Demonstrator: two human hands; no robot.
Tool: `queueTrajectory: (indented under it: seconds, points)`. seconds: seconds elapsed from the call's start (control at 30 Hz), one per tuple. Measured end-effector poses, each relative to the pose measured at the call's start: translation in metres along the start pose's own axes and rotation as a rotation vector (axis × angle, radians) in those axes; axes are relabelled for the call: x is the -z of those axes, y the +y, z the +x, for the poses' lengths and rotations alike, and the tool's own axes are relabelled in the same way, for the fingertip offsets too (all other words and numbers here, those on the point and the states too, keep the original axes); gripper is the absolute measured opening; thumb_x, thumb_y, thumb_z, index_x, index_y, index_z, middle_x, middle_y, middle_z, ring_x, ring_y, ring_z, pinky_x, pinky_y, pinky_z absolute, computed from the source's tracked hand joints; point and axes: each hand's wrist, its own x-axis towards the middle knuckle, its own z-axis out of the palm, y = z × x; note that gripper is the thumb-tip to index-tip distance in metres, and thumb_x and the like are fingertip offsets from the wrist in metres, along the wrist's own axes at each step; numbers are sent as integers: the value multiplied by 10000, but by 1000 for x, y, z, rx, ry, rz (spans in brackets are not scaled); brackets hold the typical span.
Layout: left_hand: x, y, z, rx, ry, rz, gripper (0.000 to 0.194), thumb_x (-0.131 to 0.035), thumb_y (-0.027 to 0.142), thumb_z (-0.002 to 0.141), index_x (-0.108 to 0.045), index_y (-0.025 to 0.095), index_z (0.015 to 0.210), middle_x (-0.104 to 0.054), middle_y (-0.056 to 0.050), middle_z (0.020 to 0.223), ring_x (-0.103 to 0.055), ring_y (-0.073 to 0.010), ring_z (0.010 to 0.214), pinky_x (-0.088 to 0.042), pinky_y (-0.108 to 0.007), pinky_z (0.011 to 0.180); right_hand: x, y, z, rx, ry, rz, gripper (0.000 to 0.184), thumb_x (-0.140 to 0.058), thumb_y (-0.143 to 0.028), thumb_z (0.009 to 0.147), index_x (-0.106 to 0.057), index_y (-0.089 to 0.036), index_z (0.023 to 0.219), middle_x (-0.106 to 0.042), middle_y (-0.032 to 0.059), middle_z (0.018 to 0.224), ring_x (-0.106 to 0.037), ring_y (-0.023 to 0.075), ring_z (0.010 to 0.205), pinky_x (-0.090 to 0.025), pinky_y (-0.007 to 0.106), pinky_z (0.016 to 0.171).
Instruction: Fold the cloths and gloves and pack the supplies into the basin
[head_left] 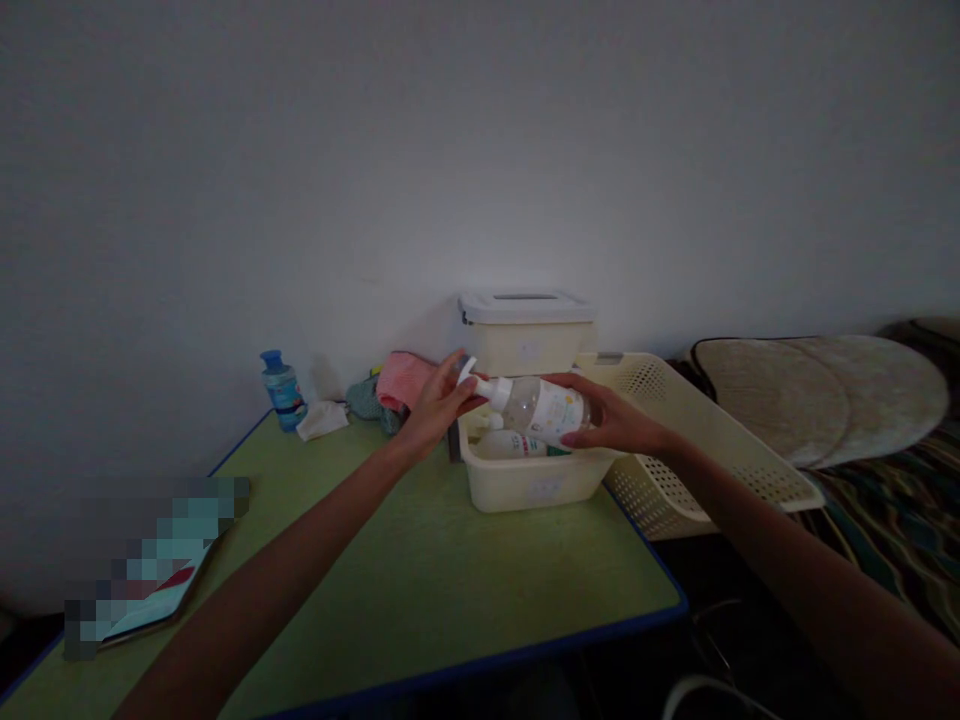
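A clear pump bottle [538,405] with a white label lies sideways in the air above a small cream tub [525,483]. My right hand [611,420] is closed around the bottle's body. At the white pump head my left hand [439,405] rests with its fingers pinched on the nozzle. Another bottle [510,445] lies inside the tub beneath it.
A lidded cream box [525,330] stands behind the tub against the wall. A perforated cream basket [697,450] tilts off the green table's [420,580] right edge. Pink and teal cloths [394,390], a white cloth [322,420] and a small blue bottle [283,390] lie at the back left.
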Motion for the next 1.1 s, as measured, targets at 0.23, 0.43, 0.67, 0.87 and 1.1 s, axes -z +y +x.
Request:
queueTrajectory:
  seconds: [0.23,0.43,0.67,0.87,1.1]
  points:
    - [11,-25,8,4,-178,414,393,-709,255,594,-590,150,954,-655,-57,860,-622,-183,746,-500,-338,702,27,25,6,-110,-174,-41,616,-722,-238,564,-539,-213,1152,-600,39,1005,-587,204,887,-504,364,775]
    - [10,-32,3,-123,-111,795,311,-709,268,570,-647,174,859,-650,-68,867,-594,-217,785,-443,-356,782,31,42,17,-75,-265,-217,579,-740,-204,515,-616,-225,1080,-624,25,1040,-578,216,946,-452,389,866]
    - [11,-34,3,-207,-304,968,109,-563,203,666,-670,188,650,-638,-35,653,-561,-176,646,-415,-274,677,27,54,23,-140,-408,-274,288,-663,-265,659,-683,-233,945,-677,23,961,-610,203,892,-473,360,813]
    - [13,-36,6,-215,-444,1009,201,-559,313,712,-686,213,591,-629,-32,592,-548,-181,645,-400,-259,672,19,60,22,-113,-387,-360,274,-574,-385,761,-684,-242,967,-678,31,1008,-604,216,954,-445,376,873]
    - [17,-41,6,-341,-457,1062,363,-513,362,767,-640,198,469,-605,-49,592,-550,-171,617,-406,-270,704,11,58,18,-67,-372,-405,288,-477,-423,826,-694,-257,916,-676,34,887,-604,211,861,-464,374,816]
